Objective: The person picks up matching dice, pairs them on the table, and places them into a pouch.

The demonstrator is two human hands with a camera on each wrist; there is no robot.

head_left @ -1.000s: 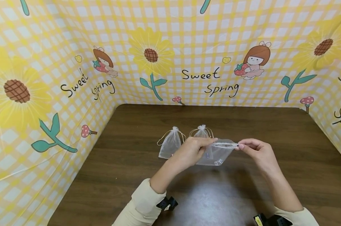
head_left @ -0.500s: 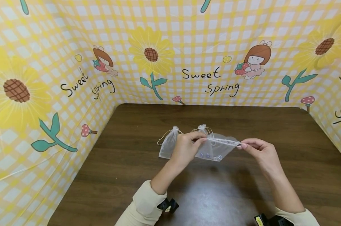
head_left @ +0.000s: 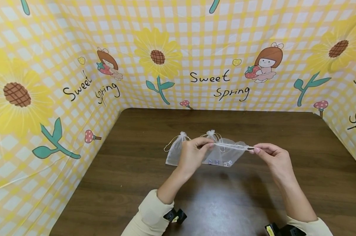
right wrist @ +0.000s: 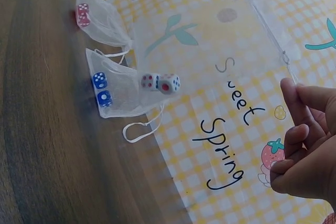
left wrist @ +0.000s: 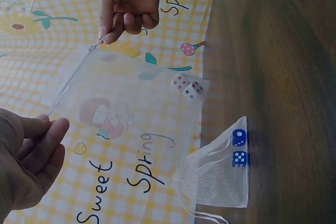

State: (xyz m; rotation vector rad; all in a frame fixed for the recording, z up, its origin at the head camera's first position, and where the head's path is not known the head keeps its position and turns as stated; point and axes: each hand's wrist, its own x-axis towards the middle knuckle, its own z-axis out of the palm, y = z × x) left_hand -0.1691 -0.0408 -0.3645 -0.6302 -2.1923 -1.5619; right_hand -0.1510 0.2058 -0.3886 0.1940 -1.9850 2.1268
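A sheer white drawstring bag (left wrist: 131,98) hangs between my two hands, its top edge stretched in a line. Two white dice (right wrist: 160,82) lie in its bottom corner. My left hand (head_left: 192,154) pinches the drawstring at one end of the mouth between thumb and fingers. At the other end, my right hand (head_left: 272,160) pinches the drawstring (right wrist: 290,69), which sticks out a short way from the bag. Behind it stands a second, tied bag (left wrist: 215,182) with two blue dice (left wrist: 239,148) inside. Farther left is a third tied bag (right wrist: 102,19) holding red dice (right wrist: 82,14), partly behind my left hand in the head view.
The bags are over a dark wooden table (head_left: 136,141). A yellow checked cloth (head_left: 210,42) with flowers and lettering rises along its back and sides. Black wrist cameras (head_left: 175,214) sit at my sleeves.
My left hand has gone from extended fingers along the bag's mouth to pinching its end. The mouth has narrowed, and my right hand has drawn the string slightly right.
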